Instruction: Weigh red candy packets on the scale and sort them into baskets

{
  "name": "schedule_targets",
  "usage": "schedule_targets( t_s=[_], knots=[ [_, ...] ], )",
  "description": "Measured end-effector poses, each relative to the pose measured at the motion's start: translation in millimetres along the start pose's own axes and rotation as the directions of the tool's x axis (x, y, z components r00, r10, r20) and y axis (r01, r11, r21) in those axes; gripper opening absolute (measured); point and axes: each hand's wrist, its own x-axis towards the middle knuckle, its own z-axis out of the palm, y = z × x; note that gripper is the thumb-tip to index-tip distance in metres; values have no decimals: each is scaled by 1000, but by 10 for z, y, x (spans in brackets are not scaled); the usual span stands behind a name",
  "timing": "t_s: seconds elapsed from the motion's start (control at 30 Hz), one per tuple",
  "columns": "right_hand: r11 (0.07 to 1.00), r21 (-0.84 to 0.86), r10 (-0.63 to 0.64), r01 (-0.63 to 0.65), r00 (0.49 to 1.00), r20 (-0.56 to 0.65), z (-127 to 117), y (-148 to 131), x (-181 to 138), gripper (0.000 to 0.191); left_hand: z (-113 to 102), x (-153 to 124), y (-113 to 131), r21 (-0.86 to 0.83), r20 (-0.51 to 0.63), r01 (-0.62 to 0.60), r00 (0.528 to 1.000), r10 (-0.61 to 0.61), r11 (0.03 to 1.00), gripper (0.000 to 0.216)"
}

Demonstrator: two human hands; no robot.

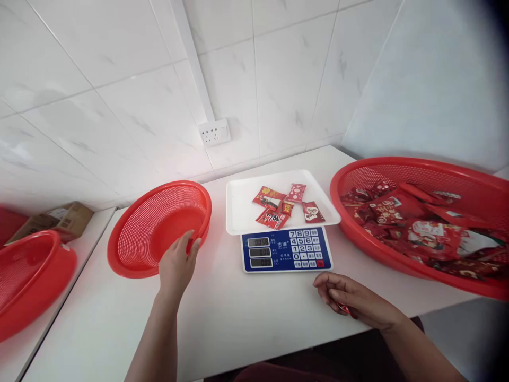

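My left hand [177, 265] grips the near rim of an empty red mesh basket [137, 249] on the white table. My right hand [352, 300] rests on the table in front of the scale, its fingers curled around a small red packet [345, 309] that is mostly hidden. A digital scale [286, 249] with a blue keypad stands between my hands. Its white tray [240, 212] holds several red snack packets [287, 207]. A large red basket [342, 180] at the right is heaped with more red packets [421, 228].
Another red basket [27, 276] sits on a second table at the left, with a cardboard box [59, 218] behind it. A wall socket [214, 132] is set in the tiled wall above the table. A gap separates the two tables.
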Motion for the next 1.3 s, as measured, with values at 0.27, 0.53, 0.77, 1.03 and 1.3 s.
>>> schedule_targets(
  t_s=[0.27, 0.53, 0.77, 1.03, 1.3],
  knots=[
    [991, 126, -46, 37, 997, 68, -29, 24, 46, 40, 266, 76, 522, -83, -99, -294, 953, 285, 952, 40],
    [988, 133, -85, 77, 995, 52, -8, 50, 29, 38, 554, 926, 1476, -407, 422, -583, 563, 711, 703, 106],
    [982, 144, -123, 119, 992, 19, 20, 48, -13, 39, 683, 1344, 1472, -315, 578, -641, 455, 678, 699, 97],
    [982, 149, -121, 116, 992, 28, 29, 32, -5, 41, 651, 1100, 1434, -166, 414, -598, 679, 606, 784, 48],
    [980, 149, -135, 132, 991, 9, 27, 49, -12, 40, 40, 1118, 898, 72, 302, -338, 904, 302, 938, 36]
  ],
)
